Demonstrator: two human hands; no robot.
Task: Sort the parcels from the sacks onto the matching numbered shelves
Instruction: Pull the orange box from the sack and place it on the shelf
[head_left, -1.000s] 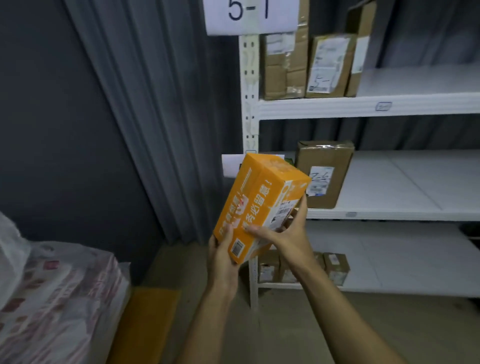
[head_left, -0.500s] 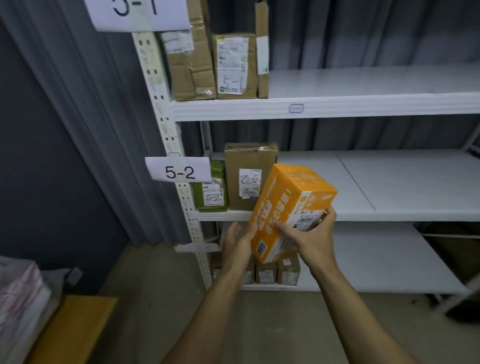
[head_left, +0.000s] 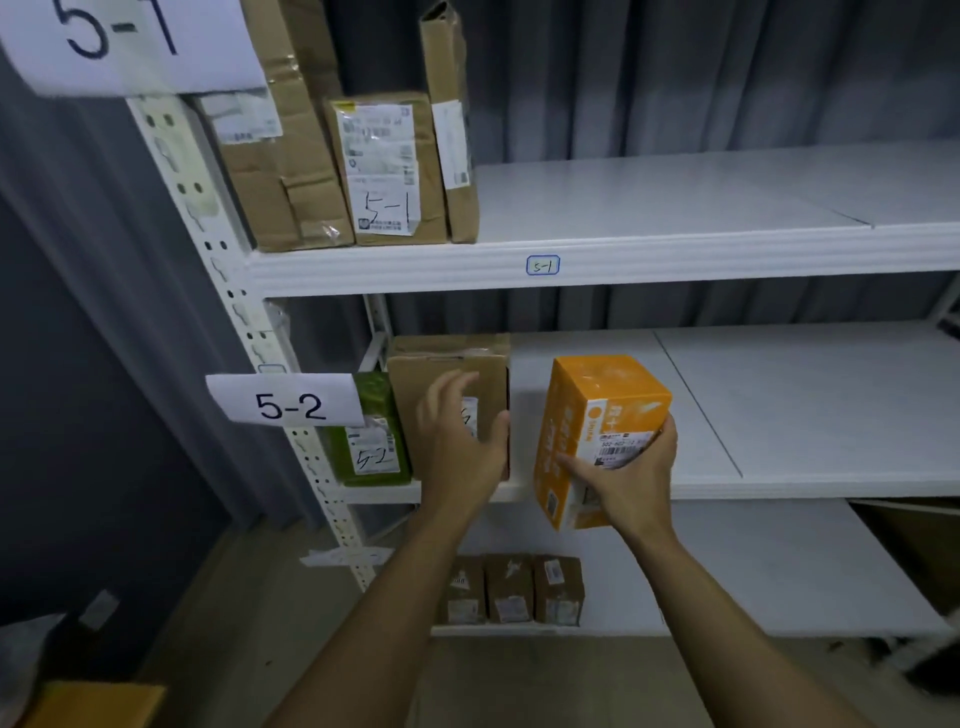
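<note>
Grip first: right hand closed round the near lower part of orange box, thumb laid along the side face, fingers wrapped round the far edge past the printed label; one hand only, and low on the box. Holds it tilted in front of the rim of shelf 5-2, bottom edge below the rim level, so not yet set down. Left hand open, fingers spread, before the front of brown carton, this one standing on the same shelf just beside green parcel marked 5-2; cannot tell whether pressing or only touching. Now the likely troubles, as a judgement. Could catch the bottom edge on the rim when pushing forward without lifting first, and then lose the box by twisting, because of such a low single grip. Could also bump the brown carton while sliding into the free place at its right, and push it against the green parcel. Should check the small label as well, not readable from here: wrong number, wrong shelf, with shelf 5-1 directly above.
</note>
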